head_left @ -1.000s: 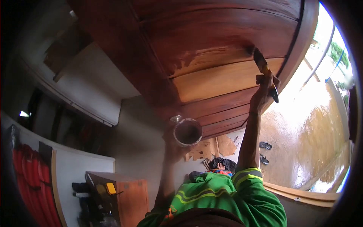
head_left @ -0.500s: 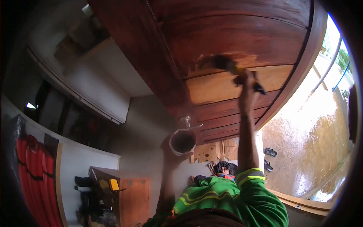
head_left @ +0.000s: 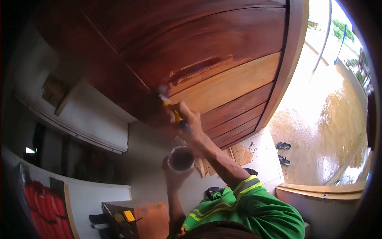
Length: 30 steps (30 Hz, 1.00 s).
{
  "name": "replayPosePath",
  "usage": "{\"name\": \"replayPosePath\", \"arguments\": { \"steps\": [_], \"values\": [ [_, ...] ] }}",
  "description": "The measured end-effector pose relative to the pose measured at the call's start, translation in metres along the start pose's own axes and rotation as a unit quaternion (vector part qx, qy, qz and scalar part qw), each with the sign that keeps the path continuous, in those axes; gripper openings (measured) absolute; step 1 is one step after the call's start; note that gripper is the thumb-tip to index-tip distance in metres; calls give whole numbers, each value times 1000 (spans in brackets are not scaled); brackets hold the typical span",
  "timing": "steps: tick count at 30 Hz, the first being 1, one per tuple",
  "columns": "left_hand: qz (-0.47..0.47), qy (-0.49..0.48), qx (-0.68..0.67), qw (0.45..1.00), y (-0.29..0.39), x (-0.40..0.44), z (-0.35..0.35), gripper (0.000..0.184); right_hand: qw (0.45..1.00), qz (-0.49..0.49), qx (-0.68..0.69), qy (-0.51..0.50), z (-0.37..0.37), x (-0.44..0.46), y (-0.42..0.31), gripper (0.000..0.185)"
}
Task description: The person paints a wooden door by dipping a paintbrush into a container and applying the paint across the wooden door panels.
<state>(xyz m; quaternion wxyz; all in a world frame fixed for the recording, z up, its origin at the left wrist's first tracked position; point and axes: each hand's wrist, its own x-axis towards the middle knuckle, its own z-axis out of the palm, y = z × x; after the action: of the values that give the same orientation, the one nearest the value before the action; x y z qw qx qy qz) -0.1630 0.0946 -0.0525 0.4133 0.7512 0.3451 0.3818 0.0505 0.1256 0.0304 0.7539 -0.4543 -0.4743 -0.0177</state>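
Note:
My right hand [head_left: 188,118] is wrapped round a paintbrush [head_left: 178,117] with a yellow and dark blue handle. Its bristle end is blurred and lies close to the left end of a pale bare panel [head_left: 238,81] on a wooden door [head_left: 215,36]; whether it touches the wood I cannot tell. Dark reddish-brown stain covers most of the door, and a patch of fresh strokes with ragged edges shows just above the pale panel. Lower down, my left hand [head_left: 175,175] grips an open can [head_left: 169,159] holding dark liquid.
Below the door, pieces of cardboard [head_left: 240,154] lie on the tiled floor. A brown cabinet [head_left: 153,219] carries a yellow item [head_left: 129,216]. Red padded items [head_left: 45,207] hang at lower left. Black sandals [head_left: 283,145] sit on wet ground outside, right of a wooden sill [head_left: 326,191].
My right hand has swung left and down with the paintbrush, from the panel's top edge to its left end, nearer the can. The view has shifted; my left hand still holds the can.

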Motion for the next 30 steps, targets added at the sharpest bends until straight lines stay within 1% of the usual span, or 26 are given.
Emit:
{"name": "replayPosePath", "arguments": {
  "steps": [2,4,5,6,7,8,9,10,11,13,14,15,16,17,18,19,21,23,24,25,26,27,28,30],
  "values": [
    [11,-3,-1,1000,-6,2,2,70,999,-6,-14,-29,-16,20,-26,13],
    [16,-4,1,1000,-13,-1,5,71,990,106,93,26,-55,47,-7,18],
    [18,-1,7,1000,-18,-3,5,71,981,153,102,56,-84,63,20,19],
    [17,-4,5,1000,-16,-2,5,71,975,144,73,149,-107,77,18,22],
    [17,-7,3,1000,-14,-1,4,71,977,93,53,183,-131,88,14,28],
    [16,-15,-9,1000,-2,2,5,71,969,94,27,228,-153,93,12,27],
    [11,-22,-20,1000,4,2,5,71,959,63,24,276,-167,95,19,27],
    [0,-13,-17,1000,2,-1,5,71,947,89,-32,307,-172,93,10,27],
    [-8,-6,-13,1000,-2,-2,5,71,949,77,-23,304,-164,87,11,24],
    [-11,3,-7,1000,-5,-1,5,72,952,51,-4,301,-126,72,14,19],
    [-8,4,-4,1000,-5,-1,5,72,965,41,-14,257,-90,62,14,10],
    [-6,2,0,1000,-5,-1,5,73,977,-30,-64,201,-59,51,13,8],
    [-2,0,3,1000,-5,-1,6,74,978,-105,-106,148,-28,40,12,16],
    [2,-3,5,1000,-5,1,7,74,996,-41,30,66,-8,34,-2,13],
    [6,-5,7,1000,-5,1,7,75,987,42,157,5,13,27,-15,10],
    [-5,-5,10,1000,-8,0,7,77,997,-76,20,-9,19,31,-34,8],
    [-26,-4,15,1000,-18,-5,3,81,997,23,70,-18,-3,32,-17,7],
    [-20,8,11,1000,-34,-11,2,84,996,51,75,2,-51,54,-9,2],
    [-18,6,9,1000,-36,-12,2,85,993,101,57,37,-86,69,9,10],
    [-16,4,6,1000,-39,-14,2,86,981,115,104,115,-119,81,29,21],
    [-13,-3,5,1000,-39,-12,2,86,979,100,94,149,-155,94,38,27],
    [-10,-10,5,1000,-38,-10,0,85,973,102,45,202,-181,104,27,25],
    [-7,-17,4,1000,-38,-8,0,85,967,83,44,236,-208,108,35,23],
    [-14,-29,3,999,-35,-10,-1,85,952,46,30,301,-223,101,45,21]
  ]
}}
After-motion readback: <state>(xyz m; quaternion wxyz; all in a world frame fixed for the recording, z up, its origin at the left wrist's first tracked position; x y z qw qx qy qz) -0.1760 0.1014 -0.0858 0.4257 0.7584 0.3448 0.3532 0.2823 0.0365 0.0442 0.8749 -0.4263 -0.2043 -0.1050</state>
